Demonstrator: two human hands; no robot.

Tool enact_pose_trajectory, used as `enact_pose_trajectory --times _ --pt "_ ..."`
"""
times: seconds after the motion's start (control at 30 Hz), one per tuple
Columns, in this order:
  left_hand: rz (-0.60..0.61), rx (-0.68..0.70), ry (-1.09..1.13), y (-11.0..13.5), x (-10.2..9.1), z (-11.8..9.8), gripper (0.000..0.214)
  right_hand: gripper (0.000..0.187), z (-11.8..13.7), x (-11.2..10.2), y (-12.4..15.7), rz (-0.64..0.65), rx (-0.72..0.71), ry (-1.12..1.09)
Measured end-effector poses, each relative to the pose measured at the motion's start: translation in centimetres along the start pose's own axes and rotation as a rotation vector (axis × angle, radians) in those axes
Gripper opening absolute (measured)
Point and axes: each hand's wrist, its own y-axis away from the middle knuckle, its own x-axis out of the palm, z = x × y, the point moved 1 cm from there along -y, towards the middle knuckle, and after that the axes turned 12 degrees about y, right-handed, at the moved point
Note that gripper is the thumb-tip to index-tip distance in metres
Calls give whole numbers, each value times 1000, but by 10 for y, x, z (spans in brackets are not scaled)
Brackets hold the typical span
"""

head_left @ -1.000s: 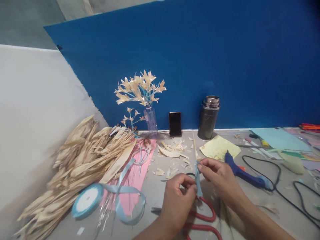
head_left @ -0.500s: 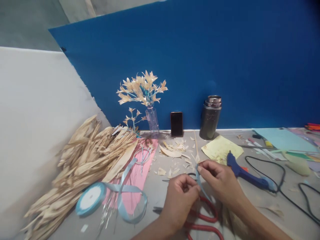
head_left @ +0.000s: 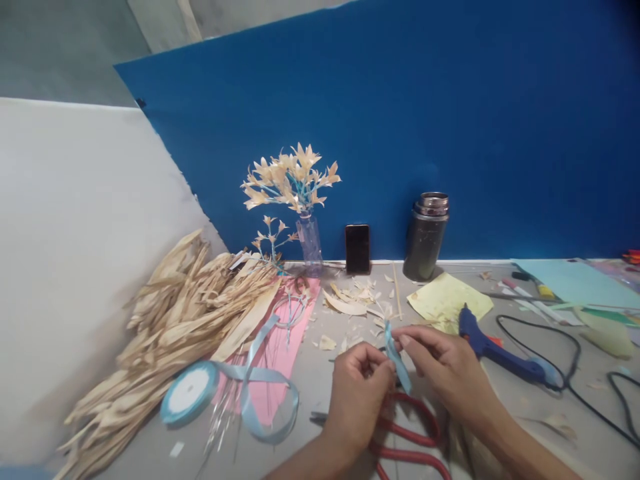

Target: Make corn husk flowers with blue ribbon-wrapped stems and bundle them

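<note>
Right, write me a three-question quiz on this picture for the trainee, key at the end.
1. Fill in the colour: The right hand pinches a strip of ____ ribbon.
2. True or false: The spool lies to the left of the scissors.
3. Choose one. What stands to the right of the phone, against the blue backdrop?
a) vase
b) flask
c) husks

Key: 1. blue; 2. true; 3. b
</note>
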Motion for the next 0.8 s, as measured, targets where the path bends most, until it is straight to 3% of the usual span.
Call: enact_pose_trajectory --times 0.17,0.4,0.57,0.63,0.8 --pt "33 -7 61 -1 -2 1 16 29 0 -3 -3 -15 -12 59" --pt "128 -85 220 3 1 -4 22 48 -6 -5 -11 16 28 29" --pt "197 -199 364 4 0 -2 29 29 -3 -1 -10 122 172 -268" --pt "224 -202 396 3 0 0 30 36 -1 1 -10 187 216 -374" --pt "174 -200 336 3 3 3 32 25 -1 7 -8 175 130 -328"
